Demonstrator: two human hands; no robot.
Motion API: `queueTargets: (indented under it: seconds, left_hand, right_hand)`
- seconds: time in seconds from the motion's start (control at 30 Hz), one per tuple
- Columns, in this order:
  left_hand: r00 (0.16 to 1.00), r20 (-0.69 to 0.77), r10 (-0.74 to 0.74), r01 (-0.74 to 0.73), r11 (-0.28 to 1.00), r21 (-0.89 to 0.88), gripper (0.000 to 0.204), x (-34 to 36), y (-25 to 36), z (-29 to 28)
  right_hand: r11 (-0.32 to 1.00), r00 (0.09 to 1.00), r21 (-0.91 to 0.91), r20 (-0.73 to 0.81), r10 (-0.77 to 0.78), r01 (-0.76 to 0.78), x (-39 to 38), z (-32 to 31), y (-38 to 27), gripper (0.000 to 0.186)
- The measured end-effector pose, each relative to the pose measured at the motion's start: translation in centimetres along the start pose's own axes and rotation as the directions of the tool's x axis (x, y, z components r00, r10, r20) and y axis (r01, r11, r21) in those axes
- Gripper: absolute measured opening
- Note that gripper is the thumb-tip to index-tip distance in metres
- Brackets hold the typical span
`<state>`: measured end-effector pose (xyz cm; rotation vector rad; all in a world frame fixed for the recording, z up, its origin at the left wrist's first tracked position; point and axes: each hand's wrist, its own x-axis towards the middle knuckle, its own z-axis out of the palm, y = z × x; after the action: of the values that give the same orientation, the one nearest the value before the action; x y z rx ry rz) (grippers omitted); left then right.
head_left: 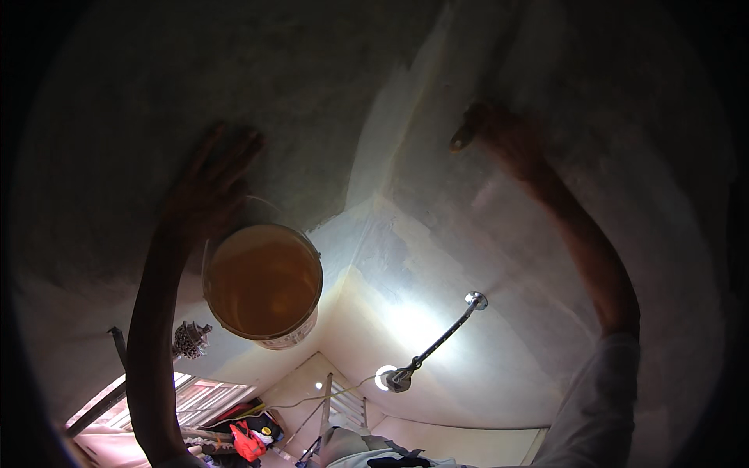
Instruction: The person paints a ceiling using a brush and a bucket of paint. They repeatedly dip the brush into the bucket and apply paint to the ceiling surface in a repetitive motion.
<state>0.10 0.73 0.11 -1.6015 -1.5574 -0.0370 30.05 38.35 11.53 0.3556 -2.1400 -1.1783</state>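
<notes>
My left hand (211, 183) lies against the dim grey plastered surface with its fingers spread. Just below that hand is a bucket (287, 342) with brownish liquid inside. The bucket's thin wire handle runs up beside the hand, but where it is held or hooked is hidden. Farther right, my right hand (507, 140) is closed around a dark tool handle (462, 140) with a rounded end. The tool's working end is lost in shadow, so its kind does not show.
A bright lamp (396, 380) is joined by a dark strap to a round metal mount (476, 300). At lower left are a rod with an ornate finial (191, 341) and a barred window (211, 398). Below stand a ladder (343, 405) and a heap with an orange-red item (248, 441).
</notes>
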Motion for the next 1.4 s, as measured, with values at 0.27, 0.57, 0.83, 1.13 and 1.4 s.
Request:
queueTargets:
  seconds: [0.27,0.57,0.83,1.13,1.4]
  left_hand:
    - [0.999,0.042,0.001,-0.002,1.0,0.024,0.017,0.1,-0.2,-0.8]
    - [0.997,0.068,-0.024,0.025,1.0,-0.017,0.016,-1.6,-0.4,-0.4]
    - [0.998,0.053,-0.021,0.022,1.0,-0.009,0.016,-0.9,0.0,-0.3]
    - [1.0,0.001,-0.007,0.007,1.0,-0.023,0.015,0.4,0.3,0.3]
    - [0.999,0.043,-0.012,0.013,1.0,-0.008,0.016,-0.1,-0.1,-0.4]
  right_hand:
    - [0.97,0.948,0.168,0.295,0.121,-0.176,0.6,-0.2,-5.6,0.025]
    - [0.887,0.87,0.012,0.204,0.45,-0.462,7.7,-4.8,4.7,0.027]
    - [0.89,0.876,0.023,0.185,0.444,-0.456,6.8,-5.6,5.2,0.024]
    - [0.999,0.965,-0.048,0.261,0.023,-0.011,-0.3,-1.3,-5.4,0.022]
    - [0.926,0.956,0.275,0.212,0.202,-0.257,0.9,0.4,-4.6,0.018]
